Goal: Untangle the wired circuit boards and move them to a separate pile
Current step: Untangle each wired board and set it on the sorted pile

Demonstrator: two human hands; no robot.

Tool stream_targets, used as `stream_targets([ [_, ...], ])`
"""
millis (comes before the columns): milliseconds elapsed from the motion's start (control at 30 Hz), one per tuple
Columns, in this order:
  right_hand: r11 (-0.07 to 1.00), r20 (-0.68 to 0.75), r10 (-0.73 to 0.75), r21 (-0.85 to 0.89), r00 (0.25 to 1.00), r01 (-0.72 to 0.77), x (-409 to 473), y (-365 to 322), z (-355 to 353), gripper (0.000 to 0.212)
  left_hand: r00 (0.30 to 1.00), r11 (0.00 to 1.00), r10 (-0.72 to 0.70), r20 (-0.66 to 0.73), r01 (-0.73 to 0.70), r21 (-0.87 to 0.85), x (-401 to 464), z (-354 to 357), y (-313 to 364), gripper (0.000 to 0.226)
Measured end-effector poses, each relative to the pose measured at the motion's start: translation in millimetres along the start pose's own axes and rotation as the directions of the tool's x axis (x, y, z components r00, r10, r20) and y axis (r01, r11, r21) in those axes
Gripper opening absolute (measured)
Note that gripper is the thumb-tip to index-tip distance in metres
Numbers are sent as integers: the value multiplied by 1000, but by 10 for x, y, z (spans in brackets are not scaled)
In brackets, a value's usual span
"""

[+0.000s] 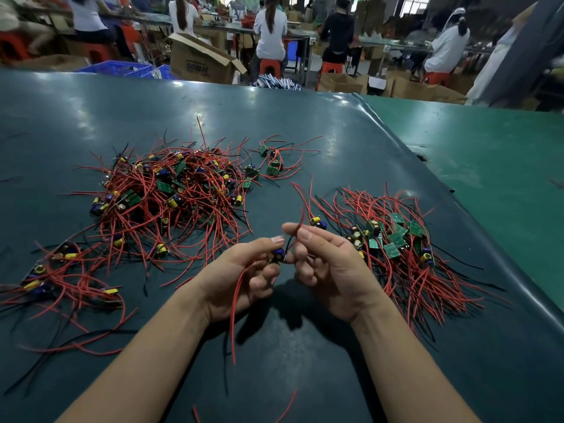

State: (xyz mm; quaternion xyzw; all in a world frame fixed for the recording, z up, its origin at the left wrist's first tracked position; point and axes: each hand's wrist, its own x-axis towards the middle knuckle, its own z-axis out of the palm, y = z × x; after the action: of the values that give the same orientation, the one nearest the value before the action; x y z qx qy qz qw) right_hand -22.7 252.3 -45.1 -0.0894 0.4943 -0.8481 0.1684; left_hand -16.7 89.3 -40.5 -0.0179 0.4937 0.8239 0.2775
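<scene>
Held board: a small circuit board (278, 254) sits between the hands above the table (335, 141), mostly hidden by fingers; its orientation is unclear.
Left hand (244, 270): fingers curled around the board.
Right hand (323, 261): pinching a red wire (300, 219) that points up and away.
Tangled pile (171, 190): far left.
Sorted pile (396, 239): right, wires trailing toward the person.
Cardboard box (201, 61): open, contents unseen.

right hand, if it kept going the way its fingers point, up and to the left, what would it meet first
Probably the left hand's fingertips and the small board it holds, just beside the right hand; depth is unclear.
</scene>
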Motion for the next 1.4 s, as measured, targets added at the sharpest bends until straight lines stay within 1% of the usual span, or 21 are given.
stream_targets([
  [67, 998, -63, -29, -60, 998, 25, 15, 7, 2, 17, 1000, 1000, 7, 3, -7, 19, -12, -3, 0, 25],
  [133, 994, -130, -45, -107, 990, 31, 31, 18, 9, 16, 999, 999, 31, -29, -31, 11, -14, -1, 2, 26],
  [233, 993, -247, -41, -114, 968, 13, 50, 35, 33, 22, 989, 993, 113, -92, -108, 54, 4, 26, -27, 27],
  [267, 993, -296, -38, -119, 954, 3, 50, 34, 35, 21, 984, 987, 146, -105, -138, 76, 15, 42, -46, 29],
  [333, 988, -361, -44, -152, 932, -12, 48, 26, 12, 12, 971, 975, 203, -125, -188, 116, 42, 69, -87, 31],
  [400, 981, -355, -59, -193, 933, -11, 34, 14, -4, 19, 956, 962, 251, -150, -229, 147, 69, 87, -124, 29],
  [467, 970, -305, -86, -243, 949, 9, 11, 10, 11, 19, 935, 944, 309, -174, -278, 179, 90, 96, -156, 23],
  [533, 944, -254, -127, -329, 959, 38, -9, 18, 25, 15, 912, 908, 368, -181, -311, 280, 93, 105, -190, 22],
  [600, 914, -233, -155, -403, 960, 50, -18, 22, 16, 15, 897, 851, 415, -154, -322, 415, 81, 116, -219, 23],
  [700, 913, -259, -143, -408, 955, 27, -26, 6, -25, 17, 880, 762, 464, -98, -340, 552, 62, 133, -239, 20],
  [767, 916, -265, -136, -400, 955, 19, -33, -4, -35, 16, 869, 721, 488, -81, -349, 598, 57, 142, -237, 18],
  [833, 916, -265, -136, -402, 954, 19, -35, -7, -25, 16, 868, 725, 489, -83, -351, 593, 53, 146, -238, 18],
  [933, 906, -301, -157, -423, 941, 16, -11, 8, -22, 25, 869, 770, 480, -119, -352, 533, 53, 158, -236, 29],
  [1000, 912, -312, -172, -409, 934, 32, 2, 26, -10, 25, 877, 830, 455, -151, -357, 428, 59, 159, -214, 27],
  [1100, 912, -263, -204, -402, 943, 85, 7, 57, 28, 16, 905, 908, 388, -172, -345, 237, 76, 145, -181, 17],
  [1133, 915, -251, -208, -391, 945, 98, 8, 63, 31, 13, 912, 922, 373, -172, -345, 175, 80, 137, -174, 15],
  [1167, 918, -244, -207, -384, 948, 101, 10, 68, 30, 12, 914, 926, 370, -169, -347, 148, 86, 127, -169, 14],
  [1300, 919, -264, -199, -385, 944, 86, 6, 77, 26, 7, 908, 915, 386, -162, -353, 197, 96, 100, -171, 11],
  [1333, 917, -284, -206, -389, 936, 84, 4, 78, 33, 5, 902, 909, 395, -175, -355, 218, 104, 84, -173, 9],
  [1400, 903, -310, -245, -419, 919, 100, 4, 93, 31, 7, 876, 883, 434, -209, -367, 293, 117, 63, -184, 4],
])
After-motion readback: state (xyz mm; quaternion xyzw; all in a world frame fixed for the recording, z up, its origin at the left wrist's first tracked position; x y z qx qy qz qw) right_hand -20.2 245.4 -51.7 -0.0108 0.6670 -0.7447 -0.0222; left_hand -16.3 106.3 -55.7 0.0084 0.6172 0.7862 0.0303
